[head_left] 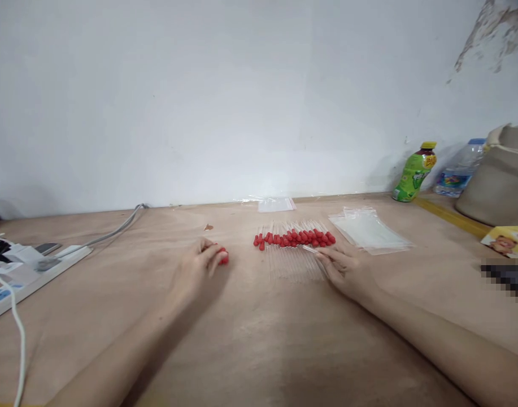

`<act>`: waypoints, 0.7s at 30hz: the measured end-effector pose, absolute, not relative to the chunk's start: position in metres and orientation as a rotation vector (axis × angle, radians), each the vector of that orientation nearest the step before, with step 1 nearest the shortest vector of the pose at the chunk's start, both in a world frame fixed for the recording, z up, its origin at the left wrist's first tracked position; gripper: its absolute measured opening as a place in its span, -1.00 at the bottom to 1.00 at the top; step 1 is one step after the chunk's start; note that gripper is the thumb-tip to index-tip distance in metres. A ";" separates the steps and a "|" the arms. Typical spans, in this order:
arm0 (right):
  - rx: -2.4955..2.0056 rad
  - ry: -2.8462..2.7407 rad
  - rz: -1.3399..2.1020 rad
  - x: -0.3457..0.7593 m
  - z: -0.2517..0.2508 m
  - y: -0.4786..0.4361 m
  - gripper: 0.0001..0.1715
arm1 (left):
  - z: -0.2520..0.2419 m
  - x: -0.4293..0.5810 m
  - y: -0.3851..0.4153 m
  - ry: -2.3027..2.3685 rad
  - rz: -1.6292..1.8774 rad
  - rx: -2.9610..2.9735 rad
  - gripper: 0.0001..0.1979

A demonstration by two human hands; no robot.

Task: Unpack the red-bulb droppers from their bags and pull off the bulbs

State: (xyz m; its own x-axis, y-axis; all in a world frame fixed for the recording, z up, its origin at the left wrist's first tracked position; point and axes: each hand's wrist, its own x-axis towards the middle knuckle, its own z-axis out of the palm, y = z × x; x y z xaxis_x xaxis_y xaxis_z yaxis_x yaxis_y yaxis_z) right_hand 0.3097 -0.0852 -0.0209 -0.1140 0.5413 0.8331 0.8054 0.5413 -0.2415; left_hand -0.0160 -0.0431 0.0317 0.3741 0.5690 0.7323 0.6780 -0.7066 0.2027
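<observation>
A row of clear droppers with red rubber bulbs lies on the wooden table in the middle. My left hand rests left of the row, its fingers closed on several red-bulbed droppers. My right hand lies at the right end of the row, fingertips pinching one clear dropper tube.
A stack of clear zip bags lies right of the droppers, another small bag by the wall. A white power strip with cables sits far left. A green bottle, a water bottle and a beige bag stand at the back right.
</observation>
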 end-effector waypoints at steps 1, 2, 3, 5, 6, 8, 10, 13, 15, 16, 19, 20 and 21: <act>-1.196 -1.748 -0.328 0.311 -0.021 -0.083 -0.81 | 0.039 -0.022 -0.041 -1.306 -1.140 -2.472 -0.81; -1.264 -1.721 -0.323 0.312 -0.022 -0.082 -0.80 | 0.047 -0.028 -0.040 -1.479 -0.998 -2.479 -0.79; -1.326 -1.701 -0.320 0.313 -0.022 -0.081 -0.79 | 0.053 -0.034 -0.040 -1.653 -0.812 -2.520 -0.77; -1.443 -1.674 -0.315 0.315 -0.023 -0.080 -0.77 | 0.062 -0.044 -0.038 -1.927 -0.489 -2.645 -0.76; -1.492 -1.665 -0.314 0.315 -0.023 -0.080 -0.77 | 0.063 -0.049 -0.037 -2.031 -0.383 -2.702 -0.78; -1.582 -1.654 -0.309 0.317 -0.023 -0.080 -0.77 | 0.062 -0.055 -0.033 -2.174 -0.343 -2.768 -0.78; -1.656 -1.656 -0.303 0.318 -0.023 -0.081 -0.77 | 0.056 -0.059 -0.027 -2.274 -0.437 -2.807 -0.72; -1.716 -1.664 -0.323 0.319 -0.021 -0.082 -0.77 | 0.046 -0.060 -0.021 -2.375 -0.598 -2.929 -0.62; -1.721 -1.668 -0.337 0.318 -0.020 -0.083 -0.78 | 0.041 -0.060 -0.019 -2.393 -0.702 -2.986 -0.60; -1.715 -1.670 -0.341 0.318 -0.020 -0.083 -0.78 | 0.040 -0.060 -0.019 -2.399 -0.745 -2.985 -0.60; -1.691 -1.679 -0.356 0.316 -0.020 -0.084 -0.79 | 0.038 -0.059 -0.018 -2.449 -0.850 -2.924 -0.59; -1.688 -1.684 -0.364 0.316 -0.020 -0.085 -0.79 | 0.038 -0.059 -0.018 -2.472 -0.865 -2.902 -0.60; -1.688 -1.694 -0.372 0.316 -0.020 -0.085 -0.80 | 0.038 -0.058 -0.018 -2.495 -0.873 -2.882 -0.60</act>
State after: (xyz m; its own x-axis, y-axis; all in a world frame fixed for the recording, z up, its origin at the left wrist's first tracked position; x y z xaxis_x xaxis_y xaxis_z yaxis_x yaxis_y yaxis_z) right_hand 0.3161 -0.0848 -0.0198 0.1010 0.7531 0.6501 0.9561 0.1072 -0.2727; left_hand -0.0583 -0.0181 0.0383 0.2148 0.9633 -0.1609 0.6527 -0.0190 0.7574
